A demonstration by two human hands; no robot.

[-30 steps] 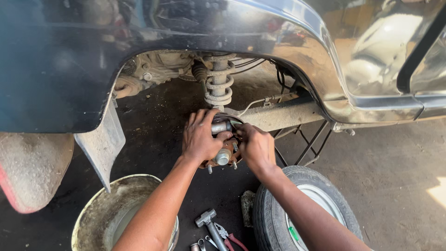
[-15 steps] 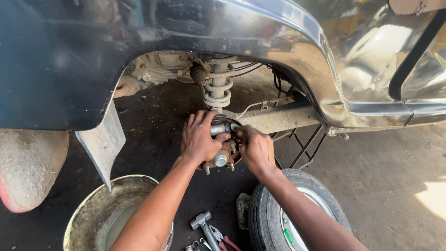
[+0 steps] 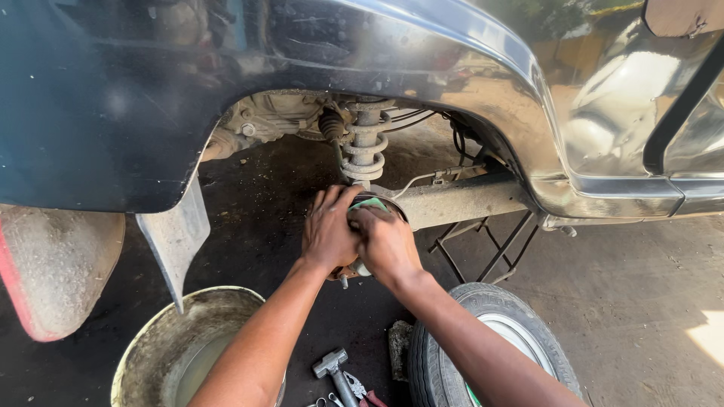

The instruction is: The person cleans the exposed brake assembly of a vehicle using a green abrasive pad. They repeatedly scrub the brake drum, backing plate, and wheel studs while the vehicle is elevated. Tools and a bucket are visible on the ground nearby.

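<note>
Change: both hands have closed in over the wheel hub [image 3: 354, 267], which showed bare metal between them half a second ago; a green cloth [image 3: 369, 203] now peeks above the fingers.
Left hand [image 3: 329, 230]: curled flat against the hub's left side, gripping it.
Right hand [image 3: 387, 243]: fingers folded over the hub's front, touching the left hand; whether it pinches the cloth cannot be told.
Hub: under both palms, below the coil spring [image 3: 365, 147].
Edges: wheel arch [image 3: 483, 98] above; axle beam [image 3: 460, 200] right.
Room: bucket [image 3: 162, 339], hammer [image 3: 335, 373] and loose tyre [image 3: 520, 332] near the forearms.
</note>
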